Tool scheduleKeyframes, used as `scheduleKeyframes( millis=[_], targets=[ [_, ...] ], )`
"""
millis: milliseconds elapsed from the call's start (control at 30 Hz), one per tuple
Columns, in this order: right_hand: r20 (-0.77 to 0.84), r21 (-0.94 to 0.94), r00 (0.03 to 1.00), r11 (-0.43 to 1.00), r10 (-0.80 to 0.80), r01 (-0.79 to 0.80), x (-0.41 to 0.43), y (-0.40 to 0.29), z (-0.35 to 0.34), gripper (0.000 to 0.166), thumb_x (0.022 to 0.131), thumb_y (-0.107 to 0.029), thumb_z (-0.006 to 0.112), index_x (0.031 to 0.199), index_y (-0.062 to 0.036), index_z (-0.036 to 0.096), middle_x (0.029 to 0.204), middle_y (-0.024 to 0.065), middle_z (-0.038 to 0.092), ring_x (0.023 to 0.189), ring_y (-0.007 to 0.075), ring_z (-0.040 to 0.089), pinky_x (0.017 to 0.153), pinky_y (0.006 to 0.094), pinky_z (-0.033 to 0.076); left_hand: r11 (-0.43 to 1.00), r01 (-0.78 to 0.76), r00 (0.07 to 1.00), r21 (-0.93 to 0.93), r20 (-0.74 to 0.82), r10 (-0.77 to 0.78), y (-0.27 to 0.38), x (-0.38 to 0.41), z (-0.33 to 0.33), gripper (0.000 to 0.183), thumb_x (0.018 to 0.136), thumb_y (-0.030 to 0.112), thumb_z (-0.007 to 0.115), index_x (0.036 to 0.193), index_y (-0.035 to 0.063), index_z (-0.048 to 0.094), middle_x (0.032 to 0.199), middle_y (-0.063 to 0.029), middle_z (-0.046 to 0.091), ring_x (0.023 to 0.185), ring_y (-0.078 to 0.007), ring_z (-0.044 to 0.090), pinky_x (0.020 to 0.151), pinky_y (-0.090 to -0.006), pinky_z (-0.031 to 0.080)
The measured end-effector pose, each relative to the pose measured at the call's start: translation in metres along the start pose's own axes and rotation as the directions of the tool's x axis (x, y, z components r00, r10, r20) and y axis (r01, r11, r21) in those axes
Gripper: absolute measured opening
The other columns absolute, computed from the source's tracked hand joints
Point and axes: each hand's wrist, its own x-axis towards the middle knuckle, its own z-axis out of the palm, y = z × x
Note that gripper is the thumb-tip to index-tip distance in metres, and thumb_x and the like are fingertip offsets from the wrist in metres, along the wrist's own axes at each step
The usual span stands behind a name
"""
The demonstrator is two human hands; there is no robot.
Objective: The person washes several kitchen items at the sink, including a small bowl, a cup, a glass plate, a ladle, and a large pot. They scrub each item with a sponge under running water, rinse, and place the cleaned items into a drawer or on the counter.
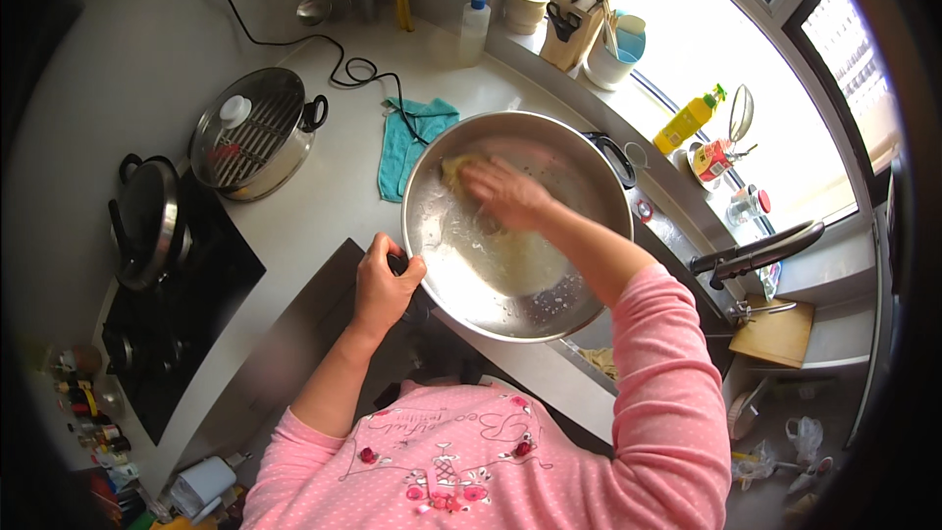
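A large stainless-steel pan [589, 184] is tilted towards me, with cloudy water [519, 261] and small bubbles in its bowl. My left hand [384, 287] grips the black side handle at its near left rim and covers most of that handle. Inside the pan, my right hand [504, 191], blurred by motion, presses a yellowish sponge or cloth [456, 173] against the far left wall. The opposite black handle [614, 160] sticks out at the right. Behind the pan lies a teal cloth [412, 136] on the counter, partly hidden by the rim.
On the left stand a steamer pot with a glass lid [254, 129] and a lidded pan [147, 221] on the black hob [184, 294]. A black cable [338, 51] runs towards the teal cloth. Right are the tap [765, 250] and sink edge; a knife block [574, 22] stands on the windowsill.
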Motion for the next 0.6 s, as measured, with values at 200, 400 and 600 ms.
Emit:
scheduleKeyframes(
  millis=[200, 400, 600],
  targets=[
    [0.307, -0.184, 0.95, 0.983, 0.062, -0.005, -0.065, 0.069, -0.029, 0.055, 0.092, -0.03, 0.049, 0.137, -0.0017, 0.037, 0.148, 0.0154, 0.031, 0.139, 0.0277, 0.025, 0.116, 0.0412, 0.016, 0.999, 0.022, 1.0, -0.034, -0.001, -0.022, -0.002, 0.001, -0.004, 0.029, 0.072, 0.014, 0.069, 0.077, -0.0007, 0.044, 0.067, -0.0172, 0.052, 0.063, -0.0323, 0.052, 0.061, -0.0389, 0.045],
    [0.883, 0.215, 0.441, 0.974, -0.162, -0.071, -0.113, -0.013, -0.085, 0.063, 0.093, -0.038, 0.045, 0.14, 0.0012, 0.032, 0.148, 0.0204, 0.027, 0.14, 0.0334, 0.02, 0.115, 0.0402, 0.017, 0.999, 0.034, 0.998, -0.042, -0.043, -0.035, -0.003, -0.002, 0.0, 0.028, 0.073, 0.014, 0.067, 0.077, -0.0007, 0.044, 0.068, -0.0155, 0.05, 0.064, -0.0296, 0.049, 0.061, -0.0377, 0.044],
    [0.565, -0.175, 0.824, 0.983, 0.054, 0.055, -0.113, 0.036, -0.035, 0.063, 0.093, -0.035, 0.045, 0.142, 0.0018, 0.029, 0.15, 0.0196, 0.022, 0.14, 0.0336, 0.017, 0.112, 0.0402, 0.025, 0.997, -0.018, 0.998, -0.071, -0.055, 0.014, -0.009, 0.0, 0.001, 0.028, 0.073, 0.016, 0.068, 0.078, -0.0003, 0.045, 0.065, -0.0112, 0.047, 0.059, -0.0204, 0.042, 0.057, -0.0334, 0.041]
  ],
)
